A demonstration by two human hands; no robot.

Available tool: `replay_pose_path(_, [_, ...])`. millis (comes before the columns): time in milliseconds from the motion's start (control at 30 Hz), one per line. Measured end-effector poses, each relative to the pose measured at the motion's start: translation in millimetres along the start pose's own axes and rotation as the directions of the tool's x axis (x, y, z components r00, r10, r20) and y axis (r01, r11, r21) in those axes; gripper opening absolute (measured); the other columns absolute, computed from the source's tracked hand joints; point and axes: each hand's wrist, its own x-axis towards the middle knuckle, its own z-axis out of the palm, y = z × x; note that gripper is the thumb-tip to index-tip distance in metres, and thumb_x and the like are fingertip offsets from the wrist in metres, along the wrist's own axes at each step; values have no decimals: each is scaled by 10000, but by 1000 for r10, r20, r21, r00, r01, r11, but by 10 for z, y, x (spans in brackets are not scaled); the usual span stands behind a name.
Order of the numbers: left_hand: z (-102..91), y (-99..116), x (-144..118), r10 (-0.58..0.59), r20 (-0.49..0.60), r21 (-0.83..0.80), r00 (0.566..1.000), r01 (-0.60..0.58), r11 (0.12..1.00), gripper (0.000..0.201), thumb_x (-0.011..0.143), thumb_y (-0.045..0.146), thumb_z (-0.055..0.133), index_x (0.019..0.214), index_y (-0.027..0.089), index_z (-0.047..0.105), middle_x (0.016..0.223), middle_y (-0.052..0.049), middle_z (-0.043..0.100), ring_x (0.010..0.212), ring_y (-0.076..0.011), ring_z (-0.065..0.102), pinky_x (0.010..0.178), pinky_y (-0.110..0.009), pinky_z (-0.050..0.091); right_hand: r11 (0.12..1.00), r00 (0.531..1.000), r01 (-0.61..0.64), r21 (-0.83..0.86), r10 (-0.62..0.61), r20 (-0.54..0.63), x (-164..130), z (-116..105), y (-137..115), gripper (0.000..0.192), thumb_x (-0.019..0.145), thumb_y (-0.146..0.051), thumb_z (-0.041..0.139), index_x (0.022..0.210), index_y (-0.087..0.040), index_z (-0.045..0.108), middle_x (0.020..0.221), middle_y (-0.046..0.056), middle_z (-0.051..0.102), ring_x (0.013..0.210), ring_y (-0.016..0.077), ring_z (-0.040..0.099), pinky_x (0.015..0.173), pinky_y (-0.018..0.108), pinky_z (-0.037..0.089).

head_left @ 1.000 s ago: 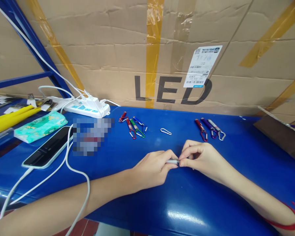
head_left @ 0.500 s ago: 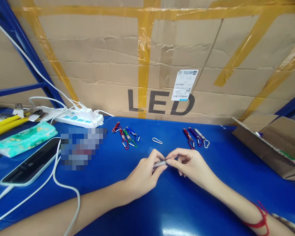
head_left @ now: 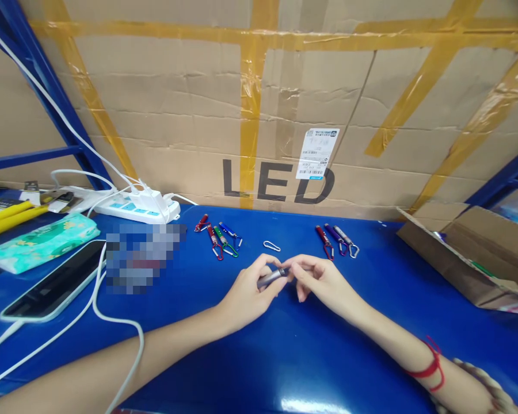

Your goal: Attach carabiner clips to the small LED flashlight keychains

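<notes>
My left hand is closed around a small grey metal mini flashlight, held slightly tilted above the blue table. At its right end, the thumb and fingers of my right hand pinch the tip; they hide what exactly lies between them. Just beyond my hands, a loose silver carabiner lies on the table. Mini flashlights with carabiners rest on both sides: a red, green and blue group to the left, and a red, purple and silver group to the right.
A large taped cardboard box stands behind the blue table. An open carton sits at right. At left are a power strip, a tissue pack and a phone. A white cable crosses my left forearm.
Both hands and the mini flashlight have shifted slightly left and up in view. My right fingers have changed position at its end, showing more of a dark tip. The camera view has turned slightly.
</notes>
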Motion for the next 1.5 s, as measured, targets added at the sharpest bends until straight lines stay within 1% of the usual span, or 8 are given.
replay_pose_path(267, [-22, -4, 54, -29, -17, -116, 999, 27, 993, 206, 879, 312, 456, 1009, 160, 502, 625, 26, 518, 580, -83, 449, 562, -182, 338, 949, 976, -150, 279, 187, -111, 45, -49, 15, 567, 718, -611, 560, 957, -99, 610, 741, 36, 561, 536, 72, 553, 539, 194, 505])
replay_pose_path(467, [-13, -30, 52, -40, -63, -108, 997, 33, 994, 167, 874, 282, 468, 983, 166, 519, 645, 30, 517, 623, -81, 489, 592, -174, 357, 924, 962, -207, 321, 252, -104, 38, -41, -12, 444, 828, -494, 510, 976, -89, 618, 736, 50, 572, 598, 82, 568, 589, 185, 510])
replay_pose_path(700, [-6, -15, 42, -44, -25, -115, 999, 40, 993, 151, 872, 261, 456, 968, 160, 515, 645, 31, 503, 612, -81, 484, 577, -175, 353, 908, 960, -221, 356, 267, -85, 42, -66, 19, 379, 830, -439, 549, 1005, -109, 617, 763, 45, 583, 671, 88, 567, 695, 200, 505])
replay_pose_path(1067, [0, -6, 19, -28, -1, -99, 1000, 28, 995, 176, 868, 289, 445, 965, 157, 510, 633, 26, 493, 604, -93, 467, 564, -196, 337, 889, 961, -213, 406, 265, -76, 66, -63, 66, 370, 797, -415, 601, 1016, -117, 613, 734, 25, 527, 662, 88, 523, 643, 204, 491])
replay_pose_path(1267, [-1, 10, 19, -34, 6, -104, 999, 34, 994, 189, 865, 305, 441, 959, 155, 507, 626, 22, 487, 607, -103, 465, 579, -211, 340, 880, 963, -183, 437, 250, -101, 42, -54, 10, 363, 767, -471, 609, 843, -116, 592, 551, -41, 391, 498, 58, 398, 589, 210, 468])
replay_pose_path(1367, [1, 13, 16, -34, 4, -106, 999, 35, 994, 194, 870, 307, 439, 962, 152, 510, 626, 19, 489, 609, -103, 461, 580, -214, 335, 807, 963, -190, 560, 265, -54, 34, -63, -42, 424, 730, -454, 644, 554, -151, 405, 466, -70, 239, 406, 49, 255, 527, 223, 470])
replay_pose_path(1433, [5, 11, 16, -44, -8, -122, 999, 43, 992, 197, 869, 303, 447, 979, 152, 509, 636, 19, 493, 615, -99, 455, 579, -212, 328, 736, 962, -196, 648, 273, -19, 35, -78, -71, 523, 730, -445, 633, 489, -174, 256, 440, -73, 179, 379, 51, 191, 489, 240, 478])
replay_pose_path(1500, [9, 10, 19, -70, -29, -176, 997, 64, 982, 201, 857, 298, 474, 995, 154, 502, 668, 22, 481, 618, -88, 429, 573, -204, 318, 690, 962, -188, 699, 274, -12, 35, -96, -90, 530, 765, -460, 569, 471, -182, 227, 423, -69, 155, 366, 55, 151, 467, 266, 491])
